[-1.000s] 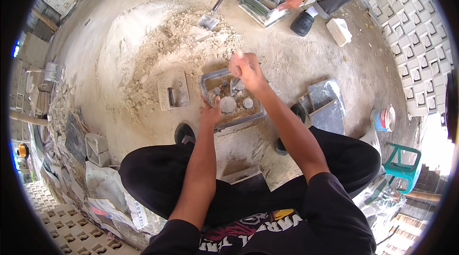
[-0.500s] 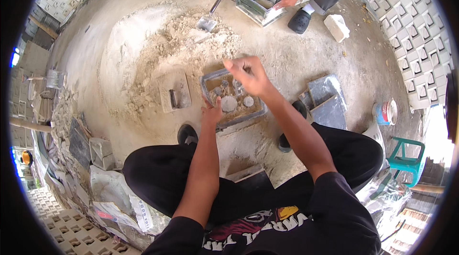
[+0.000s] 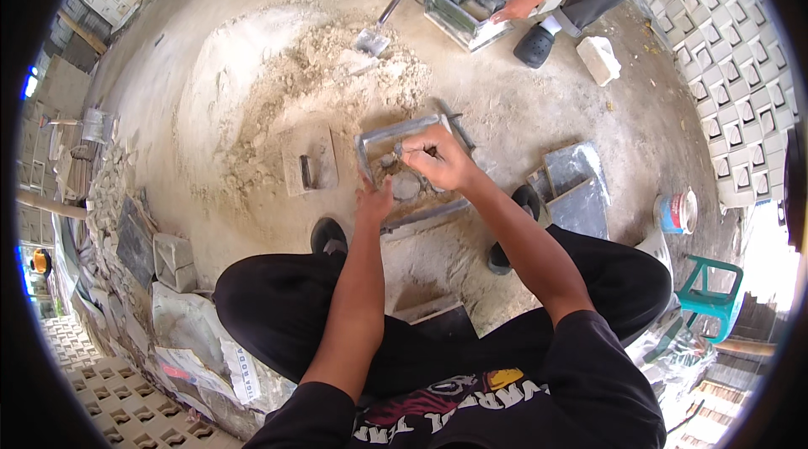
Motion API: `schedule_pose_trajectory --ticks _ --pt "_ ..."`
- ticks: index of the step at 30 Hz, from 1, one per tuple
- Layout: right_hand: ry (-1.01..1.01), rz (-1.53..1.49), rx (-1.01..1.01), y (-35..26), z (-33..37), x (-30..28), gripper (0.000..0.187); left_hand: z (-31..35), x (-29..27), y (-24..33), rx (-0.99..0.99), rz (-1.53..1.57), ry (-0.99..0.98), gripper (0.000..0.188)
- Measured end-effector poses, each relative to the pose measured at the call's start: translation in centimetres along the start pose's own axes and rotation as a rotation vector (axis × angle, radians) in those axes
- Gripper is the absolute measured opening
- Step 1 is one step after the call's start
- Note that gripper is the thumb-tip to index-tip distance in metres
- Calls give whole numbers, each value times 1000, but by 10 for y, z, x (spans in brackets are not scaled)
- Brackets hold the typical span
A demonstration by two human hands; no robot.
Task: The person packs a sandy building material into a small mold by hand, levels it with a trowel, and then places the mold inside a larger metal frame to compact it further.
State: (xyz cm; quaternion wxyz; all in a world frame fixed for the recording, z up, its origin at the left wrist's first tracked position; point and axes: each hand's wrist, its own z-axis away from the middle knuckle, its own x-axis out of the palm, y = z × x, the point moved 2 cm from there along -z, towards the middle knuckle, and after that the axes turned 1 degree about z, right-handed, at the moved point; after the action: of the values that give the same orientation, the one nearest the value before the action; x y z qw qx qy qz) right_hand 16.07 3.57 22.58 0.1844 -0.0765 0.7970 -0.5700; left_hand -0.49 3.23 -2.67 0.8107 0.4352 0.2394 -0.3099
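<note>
A rectangular grey mould (image 3: 407,123) lies on the ground before me, with sandy material and round pale pieces (image 3: 407,188) inside. My left hand (image 3: 375,198) grips its left wall, fingers along the outside and thumb toward the inside. Over the mould's interior, my right hand (image 3: 438,159) is closed in a fist. A small dark tip shows at the fist's left side, but the fingers hide what it belongs to. The fist and forearm cover part of the mould's right half.
Left of the mould lies a flat board (image 3: 323,159) with a dark handle. Beyond it is a sandy heap (image 3: 295,79) with a shovel (image 3: 372,41). Across from me, another person works at a second mould (image 3: 463,24). Dark slabs (image 3: 576,184) and a bucket (image 3: 676,212) stand right.
My right fist has come down from above the mould into or close over its interior. My left hand stays at the left wall. The other person's upper hand has come into view on a bar-like tool.
</note>
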Motion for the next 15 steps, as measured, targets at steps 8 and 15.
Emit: schedule_pose_trajectory --ticks 8,15 --pt "234 -32 82 7 -5 -2 32 -2 1 -1 -5 -57 15 91" --pt "368 -66 64 14 8 2 31 -3 0 1 -28 -21 1 92"
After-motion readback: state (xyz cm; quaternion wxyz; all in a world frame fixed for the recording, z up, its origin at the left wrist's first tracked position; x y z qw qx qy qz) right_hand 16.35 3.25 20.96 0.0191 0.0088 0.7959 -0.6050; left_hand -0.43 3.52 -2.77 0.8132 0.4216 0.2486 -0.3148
